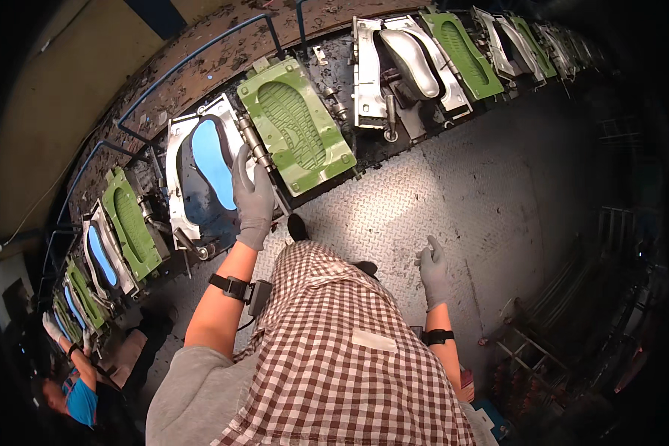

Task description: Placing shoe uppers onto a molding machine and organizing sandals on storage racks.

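Observation:
My left hand, in a grey glove, reaches to the right side of a hinged silver mould frame. Its fingers are stretched out and hold nothing I can see; whether they touch the frame I cannot tell. Beside them a bright blue sole-shaped piece with a dark edge lies inside the frame. A green mould plate with a tread-patterned sole hollow is hinged to that frame's right side. My right hand, gloved in grey too, hangs over the metal floor, empty, with its fingers apart.
Further right along the bench stands an opened mould with a shiny metal last and another green plate. Blue rails run behind. At lower left a co-worker handles similar moulds. A metal rack stands at right.

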Motion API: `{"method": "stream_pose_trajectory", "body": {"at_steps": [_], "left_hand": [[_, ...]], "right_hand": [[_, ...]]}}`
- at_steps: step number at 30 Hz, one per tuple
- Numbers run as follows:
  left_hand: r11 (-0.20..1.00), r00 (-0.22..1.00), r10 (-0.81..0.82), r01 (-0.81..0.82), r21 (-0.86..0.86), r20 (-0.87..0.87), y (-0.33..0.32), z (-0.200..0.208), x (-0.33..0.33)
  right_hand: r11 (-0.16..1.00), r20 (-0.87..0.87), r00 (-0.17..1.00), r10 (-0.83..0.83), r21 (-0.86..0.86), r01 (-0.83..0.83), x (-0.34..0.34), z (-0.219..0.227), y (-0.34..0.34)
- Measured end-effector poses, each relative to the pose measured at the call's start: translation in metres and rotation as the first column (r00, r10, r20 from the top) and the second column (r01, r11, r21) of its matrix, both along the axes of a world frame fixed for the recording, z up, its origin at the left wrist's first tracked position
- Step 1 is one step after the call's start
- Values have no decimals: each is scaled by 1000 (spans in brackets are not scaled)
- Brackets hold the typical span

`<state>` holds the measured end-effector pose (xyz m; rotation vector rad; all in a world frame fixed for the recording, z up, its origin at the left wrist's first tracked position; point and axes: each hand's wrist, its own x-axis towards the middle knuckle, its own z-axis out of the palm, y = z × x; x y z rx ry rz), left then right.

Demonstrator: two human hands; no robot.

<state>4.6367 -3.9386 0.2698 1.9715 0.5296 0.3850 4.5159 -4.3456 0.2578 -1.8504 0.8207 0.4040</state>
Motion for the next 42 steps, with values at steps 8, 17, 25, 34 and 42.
{"method": "stream_pose_trajectory", "body": {"at_steps": [8,17,25,34,42], "left_hand": [[707,717,-690,636,-310,-104,-283,-28,-10],[132,83,-985,926,-354,-150,-585,-42,-15],[-187,-311,-920,883,-430,-240,-802,-25,-29],[-643,-710,-668,701,-309,-221,-1073,30,-213],[-837,-934,-325,357,-415,-148,-1212,81,-492]], "right_hand": [[880,-346,837,-424,62,471,-214,-64,-197],[509,-169,485,-858,-150,848,-356,-26,-327],[243,-49,238,-970,-169,955,-411,4,-373],[-534,0,-542,-841,171,828,-506,-9,-374],[-761,-94,-760,-643,199,618,-634,-37,-441]]}}
